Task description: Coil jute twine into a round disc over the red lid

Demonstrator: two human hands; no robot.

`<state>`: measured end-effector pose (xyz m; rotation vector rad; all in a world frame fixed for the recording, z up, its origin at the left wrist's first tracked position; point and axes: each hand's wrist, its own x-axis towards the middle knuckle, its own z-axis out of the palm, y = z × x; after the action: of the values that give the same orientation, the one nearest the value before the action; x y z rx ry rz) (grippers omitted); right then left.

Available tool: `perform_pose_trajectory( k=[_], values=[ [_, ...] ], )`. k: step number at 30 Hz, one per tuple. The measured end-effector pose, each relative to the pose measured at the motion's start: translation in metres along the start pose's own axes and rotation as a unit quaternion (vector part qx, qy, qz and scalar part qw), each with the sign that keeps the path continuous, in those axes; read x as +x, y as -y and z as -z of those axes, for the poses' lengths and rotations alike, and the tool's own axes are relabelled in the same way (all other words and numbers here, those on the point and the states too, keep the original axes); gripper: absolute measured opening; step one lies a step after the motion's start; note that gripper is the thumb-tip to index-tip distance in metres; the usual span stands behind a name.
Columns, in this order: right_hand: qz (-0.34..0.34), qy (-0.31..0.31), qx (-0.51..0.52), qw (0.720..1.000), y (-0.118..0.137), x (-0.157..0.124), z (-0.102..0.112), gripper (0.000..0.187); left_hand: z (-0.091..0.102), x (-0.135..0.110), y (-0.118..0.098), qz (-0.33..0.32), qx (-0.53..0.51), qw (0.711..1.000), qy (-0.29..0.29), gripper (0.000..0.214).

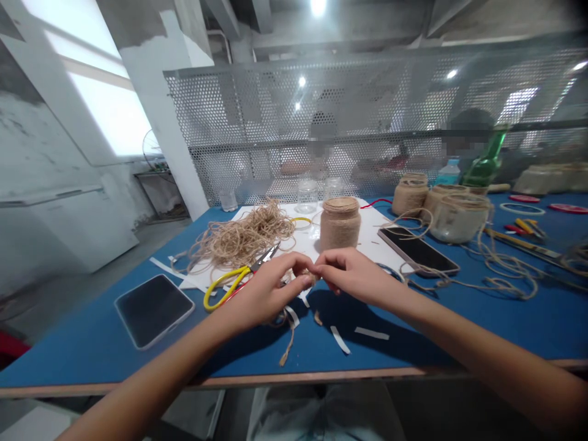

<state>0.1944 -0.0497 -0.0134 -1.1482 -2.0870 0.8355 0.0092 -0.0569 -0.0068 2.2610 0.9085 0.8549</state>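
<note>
My left hand (pixel 280 285) and my right hand (pixel 344 269) meet over the middle of the table, fingertips pinched together. Between them is a small tan bit of jute twine (pixel 313 278), mostly covered by the fingers. A frayed twine end (pixel 288 349) hangs or lies below my left hand; I cannot tell if it joins the held piece. Just behind my hands stands a jar wrapped in twine (pixel 340 223), upright. Yellow-handled scissors (pixel 229 285) lie partly open beside my left hand. Behind them is a loose heap of twine (pixel 248 233) on white paper (pixel 374 220).
A dark tablet-like device (pixel 154 309) lies left and a phone (pixel 418 251) right. More wrapped jars (pixel 410 195), a green bottle (pixel 487 162) and loose twine (pixel 505 269) crowd the right. Paper strips (pixel 372 334) lie in front. A perforated metal screen (pixel 257 135) closes the back; people are behind it.
</note>
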Motion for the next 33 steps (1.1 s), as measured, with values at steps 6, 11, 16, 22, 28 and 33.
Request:
perform_pose_trajectory(
  k=[6, 11, 16, 22, 28, 33],
  values=[
    [0.025, 0.026, -0.05, 0.998, 0.006, 0.001, 0.006, 0.023, -0.002, -0.002, 0.001, -0.014, 0.012, 1.0, 0.006, 0.013],
    [0.052, 0.011, -0.055, 0.997, 0.011, -0.014, 0.002, 0.021, -0.001, -0.001, 0.006, -0.064, 0.07, 0.991, -0.092, 0.008],
    [0.088, 0.045, -0.118, 0.988, 0.018, -0.029, -0.005, 0.022, -0.004, 0.0, 0.006, -0.068, 0.04, 0.985, -0.152, 0.017],
    [0.107, 0.03, -0.138, 0.984, 0.017, -0.023, -0.015, 0.022, -0.006, 0.001, -0.002, -0.03, 0.005, 0.989, -0.143, 0.017],
    [0.064, 0.032, -0.046, 0.996, 0.007, -0.007, -0.009, 0.021, -0.002, 0.002, 0.001, 0.044, -0.153, 0.983, -0.094, 0.019],
    [0.03, 0.046, -0.008, 0.998, 0.003, 0.003, 0.001, 0.02, 0.002, 0.0, 0.001, 0.054, -0.104, 0.993, 0.029, 0.019]
  ],
)
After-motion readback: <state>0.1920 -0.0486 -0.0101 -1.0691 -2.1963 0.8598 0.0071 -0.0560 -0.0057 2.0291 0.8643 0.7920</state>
